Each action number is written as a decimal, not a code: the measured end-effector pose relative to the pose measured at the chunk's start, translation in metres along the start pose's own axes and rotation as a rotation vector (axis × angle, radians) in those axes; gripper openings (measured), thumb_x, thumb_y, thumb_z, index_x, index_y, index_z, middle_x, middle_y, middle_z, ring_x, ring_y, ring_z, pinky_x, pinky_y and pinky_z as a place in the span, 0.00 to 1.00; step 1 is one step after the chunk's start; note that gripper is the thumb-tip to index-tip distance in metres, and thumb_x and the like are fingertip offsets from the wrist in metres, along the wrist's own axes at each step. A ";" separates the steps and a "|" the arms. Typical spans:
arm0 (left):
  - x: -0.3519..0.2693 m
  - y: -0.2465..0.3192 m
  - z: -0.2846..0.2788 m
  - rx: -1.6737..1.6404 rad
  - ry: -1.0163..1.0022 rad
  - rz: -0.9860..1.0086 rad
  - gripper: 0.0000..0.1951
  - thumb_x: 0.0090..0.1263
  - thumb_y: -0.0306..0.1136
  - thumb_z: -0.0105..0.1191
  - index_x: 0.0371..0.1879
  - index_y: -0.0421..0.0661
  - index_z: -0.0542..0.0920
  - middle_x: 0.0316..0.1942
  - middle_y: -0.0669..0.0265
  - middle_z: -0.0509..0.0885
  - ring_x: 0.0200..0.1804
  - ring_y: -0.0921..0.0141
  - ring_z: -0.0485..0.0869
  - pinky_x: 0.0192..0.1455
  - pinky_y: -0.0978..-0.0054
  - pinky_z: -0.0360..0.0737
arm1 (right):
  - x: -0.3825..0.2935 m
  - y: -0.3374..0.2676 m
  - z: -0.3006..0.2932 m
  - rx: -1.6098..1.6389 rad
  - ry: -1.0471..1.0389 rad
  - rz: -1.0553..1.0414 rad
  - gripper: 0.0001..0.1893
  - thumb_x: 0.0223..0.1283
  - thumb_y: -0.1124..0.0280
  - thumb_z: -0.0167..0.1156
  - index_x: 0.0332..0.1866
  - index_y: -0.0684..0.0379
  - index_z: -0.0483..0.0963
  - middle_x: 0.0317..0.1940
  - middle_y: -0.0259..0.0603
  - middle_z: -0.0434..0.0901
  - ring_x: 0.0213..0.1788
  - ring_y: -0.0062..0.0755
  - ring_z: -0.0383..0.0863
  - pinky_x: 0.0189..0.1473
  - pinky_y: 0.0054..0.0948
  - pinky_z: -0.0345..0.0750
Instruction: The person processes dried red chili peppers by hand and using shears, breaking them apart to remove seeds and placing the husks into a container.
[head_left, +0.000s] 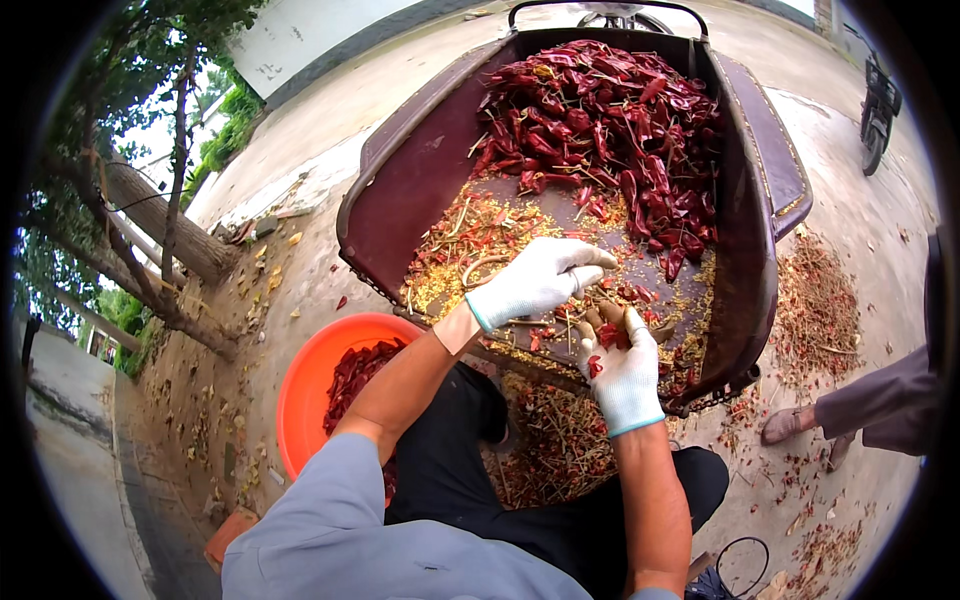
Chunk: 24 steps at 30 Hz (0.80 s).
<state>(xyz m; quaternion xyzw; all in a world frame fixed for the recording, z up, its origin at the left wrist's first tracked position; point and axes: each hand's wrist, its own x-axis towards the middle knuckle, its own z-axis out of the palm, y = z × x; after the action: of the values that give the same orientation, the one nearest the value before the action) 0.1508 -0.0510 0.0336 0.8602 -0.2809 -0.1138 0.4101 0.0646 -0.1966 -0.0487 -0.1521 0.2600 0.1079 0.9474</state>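
Note:
My left hand (544, 279), in a white knitted work glove, hovers over the near part of a dark red cargo tricycle bed (420, 229). Its thumb and fingers are bent but apart, and nothing shows between them. Palm up near the bed's front edge, my right hand (622, 371) wears a matching glove with stained fingertips. Its curled fingers hold pieces of dried red chilli (613, 336), and another fragment lies on the palm. Beyond both hands rises a large heap of dried red chillies (600, 112). Yellow seeds and stem scraps (487, 225) cover the bed floor at left.
An orange plastic basin (300, 390) with red chillies (356, 371) stands left of my legs. Stem debris (559, 442) lies between my feet, and another pile (817, 311) is at right. A person's leg (874, 401) shows at right. Trees (169, 217) stand left.

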 end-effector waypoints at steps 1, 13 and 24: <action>0.005 0.003 -0.005 -0.042 0.029 -0.104 0.14 0.74 0.31 0.56 0.56 0.44 0.85 0.43 0.61 0.89 0.45 0.70 0.87 0.50 0.71 0.83 | 0.000 -0.001 -0.001 -0.020 0.028 0.003 0.19 0.77 0.53 0.51 0.50 0.58 0.77 0.43 0.42 0.83 0.39 0.35 0.82 0.32 0.27 0.80; 0.075 -0.093 0.024 0.964 0.098 -0.102 0.11 0.63 0.45 0.64 0.39 0.55 0.90 0.43 0.63 0.87 0.47 0.59 0.85 0.52 0.60 0.81 | -0.004 -0.005 -0.002 -0.101 -0.077 0.069 0.15 0.76 0.58 0.53 0.44 0.61 0.77 0.37 0.41 0.82 0.30 0.28 0.77 0.29 0.24 0.75; 0.072 -0.109 0.025 0.728 0.263 -0.063 0.10 0.65 0.35 0.58 0.43 0.56 0.88 0.40 0.61 0.89 0.48 0.58 0.87 0.53 0.60 0.80 | -0.004 -0.006 -0.004 -0.097 -0.103 0.052 0.15 0.76 0.59 0.54 0.44 0.61 0.77 0.37 0.42 0.82 0.30 0.29 0.77 0.29 0.23 0.75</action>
<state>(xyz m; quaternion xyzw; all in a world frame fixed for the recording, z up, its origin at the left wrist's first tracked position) 0.2411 -0.0537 -0.0635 0.9649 -0.2215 0.0923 0.1068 0.0611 -0.2043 -0.0485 -0.1853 0.2094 0.1529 0.9478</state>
